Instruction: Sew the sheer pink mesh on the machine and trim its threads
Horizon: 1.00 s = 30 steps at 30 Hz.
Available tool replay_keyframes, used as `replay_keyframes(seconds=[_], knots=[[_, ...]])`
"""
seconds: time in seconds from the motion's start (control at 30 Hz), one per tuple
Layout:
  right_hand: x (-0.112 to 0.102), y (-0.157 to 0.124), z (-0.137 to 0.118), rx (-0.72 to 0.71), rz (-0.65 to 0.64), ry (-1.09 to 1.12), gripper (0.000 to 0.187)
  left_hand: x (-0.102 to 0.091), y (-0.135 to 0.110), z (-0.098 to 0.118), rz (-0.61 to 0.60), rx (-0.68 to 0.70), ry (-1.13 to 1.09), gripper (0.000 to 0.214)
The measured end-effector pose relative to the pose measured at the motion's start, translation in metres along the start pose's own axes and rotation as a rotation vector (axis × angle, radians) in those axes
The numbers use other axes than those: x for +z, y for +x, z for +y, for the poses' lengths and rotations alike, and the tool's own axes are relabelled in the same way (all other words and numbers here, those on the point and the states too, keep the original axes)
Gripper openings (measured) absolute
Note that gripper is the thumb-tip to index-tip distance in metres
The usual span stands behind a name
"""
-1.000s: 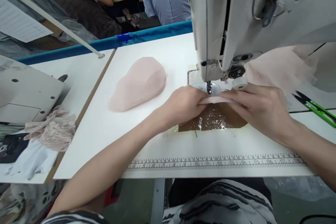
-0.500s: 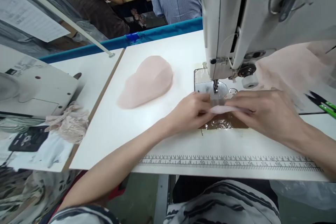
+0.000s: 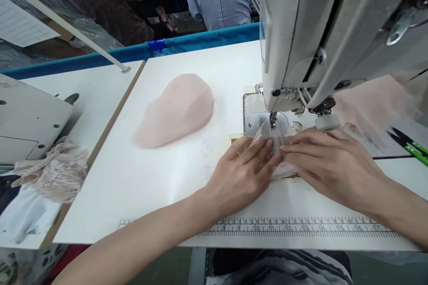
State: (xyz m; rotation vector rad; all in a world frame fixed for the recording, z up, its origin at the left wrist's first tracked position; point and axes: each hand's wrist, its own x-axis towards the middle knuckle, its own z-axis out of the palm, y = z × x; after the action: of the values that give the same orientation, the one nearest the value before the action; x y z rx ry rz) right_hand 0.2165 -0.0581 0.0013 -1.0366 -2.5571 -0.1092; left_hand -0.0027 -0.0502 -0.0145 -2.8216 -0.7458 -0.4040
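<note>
A small piece of sheer pale fabric (image 3: pixel 284 170) lies under the presser foot (image 3: pixel 273 118) of the sewing machine (image 3: pixel 301 31). My left hand (image 3: pixel 245 171) is on its left side, fingers stretched forward and thumb close to the index finger, with the fabric gathered between them. On the other side my right hand (image 3: pixel 329 164) pinches the fabric's right edge, fingertips close to the left thumb. Both hands are just in front of the metal needle plate (image 3: pixel 254 120). A rounded pink sheer fabric piece (image 3: pixel 180 109) lies flat on the table to the left.
Green-handled snips (image 3: pixel 413 147) and loose pink fabric (image 3: pixel 374 102) lie right of the machine. A printed ruler (image 3: pixel 287 228) runs along the table's front edge. At left are another machine (image 3: pixel 30 116) and bundled pale strips (image 3: pixel 60 173). Two people are beyond the blue cloth edge (image 3: pixel 207 38).
The fabric has gone from a folded strip held before the foot to lying under it. My left hand has flattened over it. The whole view has shifted slightly.
</note>
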Motion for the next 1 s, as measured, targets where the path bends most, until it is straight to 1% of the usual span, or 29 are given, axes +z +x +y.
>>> replay_keyframes(seconds=[0.17, 0.4, 0.57, 0.87, 1.0], knots=[[0.000, 0.001, 0.000, 0.001, 0.004, 0.010, 0.032, 0.000, 0.001, -0.001, -0.002, -0.019, -0.017, 0.030], [0.008, 0.001, 0.007, 0.023, 0.029, -0.008, 0.028, 0.007, 0.006, -0.009, 0.015, -0.054, -0.033, 0.031], [0.013, 0.003, 0.012, 0.033, 0.059, -0.081, 0.029, 0.012, 0.012, -0.016, 0.009, -0.077, -0.037, 0.034], [0.022, 0.009, 0.022, 0.068, 0.093, -0.202, 0.022, 0.017, 0.019, -0.026, 0.016, -0.124, -0.072, 0.033], [0.021, 0.009, 0.017, 0.019, 0.105, -0.235, 0.022, 0.015, 0.018, -0.022, 0.082, -0.135, -0.001, 0.028]])
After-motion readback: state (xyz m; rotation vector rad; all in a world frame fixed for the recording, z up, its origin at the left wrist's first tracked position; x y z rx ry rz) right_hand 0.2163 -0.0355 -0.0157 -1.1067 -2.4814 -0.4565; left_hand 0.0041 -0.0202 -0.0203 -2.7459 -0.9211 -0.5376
